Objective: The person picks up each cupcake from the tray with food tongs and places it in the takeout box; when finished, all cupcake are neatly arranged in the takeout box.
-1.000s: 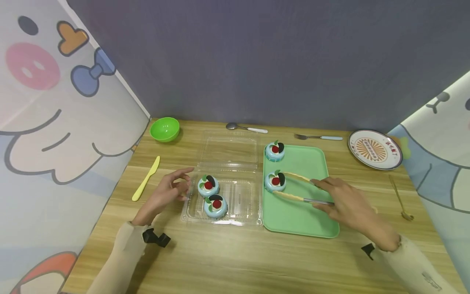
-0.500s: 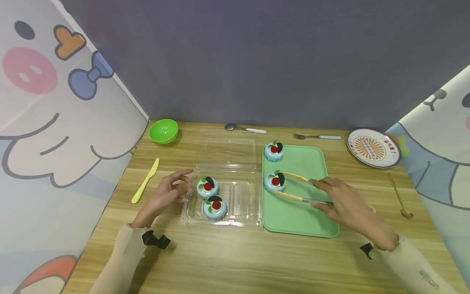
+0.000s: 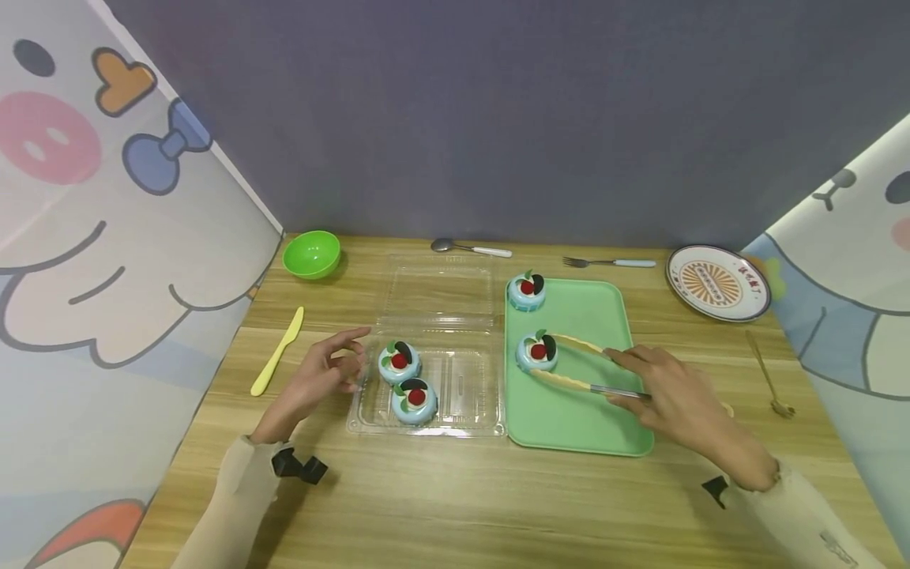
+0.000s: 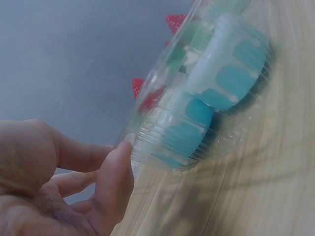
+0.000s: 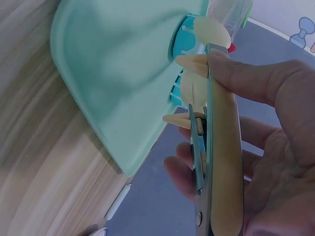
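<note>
My right hand [image 3: 671,399] grips a pair of tongs [image 5: 224,162] with cream tips and metal arms. The tongs' tips stand on either side of a blue toy cake [image 3: 534,356] topped with a red berry, at the left of the green tray [image 3: 579,419]. A similar cake [image 3: 526,292] sits in the tray's back left corner. My left hand [image 3: 329,370] is at the left edge of a clear plastic box [image 3: 469,387], its thumb and a finger pinching the rim [image 4: 140,123]. Two more cakes, the rear one [image 3: 399,362] and the front one [image 3: 415,401], touch inside the box.
The box's lid [image 3: 441,288] lies open toward the back. Around it are a green bowl [image 3: 312,254], a yellow knife [image 3: 277,352], a spoon [image 3: 471,249], a fork [image 3: 608,262], a patterned plate [image 3: 718,283] and a gold-coloured spoon-like utensil [image 3: 770,378]. A dark panel rises behind the table.
The cake between the tongs has shifted slightly right, away from the tray's left edge, along with the tongs. My left hand stays at the box's edge.
</note>
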`<act>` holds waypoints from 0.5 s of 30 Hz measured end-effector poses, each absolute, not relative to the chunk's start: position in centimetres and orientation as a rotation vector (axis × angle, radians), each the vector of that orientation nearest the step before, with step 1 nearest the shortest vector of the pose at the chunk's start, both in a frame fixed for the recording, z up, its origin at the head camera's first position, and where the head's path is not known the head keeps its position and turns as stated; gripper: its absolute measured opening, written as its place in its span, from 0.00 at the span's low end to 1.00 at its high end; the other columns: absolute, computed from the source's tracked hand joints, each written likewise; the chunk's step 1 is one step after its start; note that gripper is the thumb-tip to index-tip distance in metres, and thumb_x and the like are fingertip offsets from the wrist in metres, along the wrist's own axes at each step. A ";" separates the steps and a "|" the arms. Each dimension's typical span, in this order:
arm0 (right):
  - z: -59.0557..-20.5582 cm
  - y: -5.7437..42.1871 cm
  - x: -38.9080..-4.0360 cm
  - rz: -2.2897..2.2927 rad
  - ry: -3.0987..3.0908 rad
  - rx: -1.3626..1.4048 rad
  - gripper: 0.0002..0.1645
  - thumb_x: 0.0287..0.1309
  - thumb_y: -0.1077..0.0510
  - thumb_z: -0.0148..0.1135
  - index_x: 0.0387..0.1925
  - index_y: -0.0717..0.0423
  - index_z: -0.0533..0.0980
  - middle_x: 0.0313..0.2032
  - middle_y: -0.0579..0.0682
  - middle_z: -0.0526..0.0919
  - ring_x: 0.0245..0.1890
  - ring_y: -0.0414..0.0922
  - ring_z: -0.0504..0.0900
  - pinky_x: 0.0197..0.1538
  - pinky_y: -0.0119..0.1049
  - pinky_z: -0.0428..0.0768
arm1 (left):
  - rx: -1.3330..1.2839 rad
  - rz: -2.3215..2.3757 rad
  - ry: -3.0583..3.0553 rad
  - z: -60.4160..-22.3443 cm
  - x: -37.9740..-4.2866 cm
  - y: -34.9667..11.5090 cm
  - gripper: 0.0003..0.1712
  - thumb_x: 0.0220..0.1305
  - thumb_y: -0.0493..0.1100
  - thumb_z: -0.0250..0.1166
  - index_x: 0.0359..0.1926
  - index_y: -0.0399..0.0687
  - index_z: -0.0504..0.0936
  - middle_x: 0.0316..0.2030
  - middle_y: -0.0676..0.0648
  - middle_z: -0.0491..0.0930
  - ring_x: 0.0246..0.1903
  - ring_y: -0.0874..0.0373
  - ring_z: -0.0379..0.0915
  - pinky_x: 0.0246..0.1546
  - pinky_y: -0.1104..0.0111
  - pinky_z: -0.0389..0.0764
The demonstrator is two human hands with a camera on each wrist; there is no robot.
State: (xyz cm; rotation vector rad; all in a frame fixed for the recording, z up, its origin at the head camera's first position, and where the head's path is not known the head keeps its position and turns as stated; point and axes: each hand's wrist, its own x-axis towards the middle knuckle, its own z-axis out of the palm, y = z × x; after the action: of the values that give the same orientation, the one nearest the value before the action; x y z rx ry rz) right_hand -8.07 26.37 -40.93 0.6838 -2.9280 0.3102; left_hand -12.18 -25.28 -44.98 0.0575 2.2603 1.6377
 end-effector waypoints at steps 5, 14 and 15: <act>-40.9 26.5 -7.9 0.322 -2.930 0.676 0.38 0.45 0.46 0.77 0.60 0.49 0.77 0.46 0.50 0.84 0.33 0.45 0.80 0.19 0.26 0.66 | 0.059 1.641 2.266 -45.1 -12.1 -25.4 0.29 0.72 0.35 0.55 0.72 0.50 0.64 0.54 0.36 0.66 0.35 0.57 0.76 0.27 0.64 0.86; -40.5 26.6 -7.7 0.335 -2.883 0.686 0.38 0.45 0.47 0.78 0.59 0.50 0.77 0.46 0.54 0.84 0.35 0.48 0.82 0.19 0.27 0.69 | 0.061 1.649 2.265 -45.1 -12.2 -25.3 0.30 0.71 0.35 0.55 0.72 0.50 0.64 0.53 0.38 0.67 0.34 0.58 0.76 0.27 0.63 0.87; -40.4 26.6 -7.7 0.345 -2.878 0.688 0.37 0.45 0.47 0.78 0.59 0.50 0.77 0.47 0.54 0.84 0.37 0.50 0.83 0.19 0.28 0.70 | 0.061 1.652 2.265 -45.1 -12.2 -25.3 0.30 0.71 0.35 0.55 0.72 0.51 0.64 0.53 0.39 0.67 0.34 0.58 0.76 0.27 0.64 0.86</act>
State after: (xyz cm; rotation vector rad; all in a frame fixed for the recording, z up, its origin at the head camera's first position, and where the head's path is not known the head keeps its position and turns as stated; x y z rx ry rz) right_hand -7.73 26.62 -40.42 0.6876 -2.8779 0.3447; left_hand -12.21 -25.31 -45.10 0.0610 2.2649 1.6515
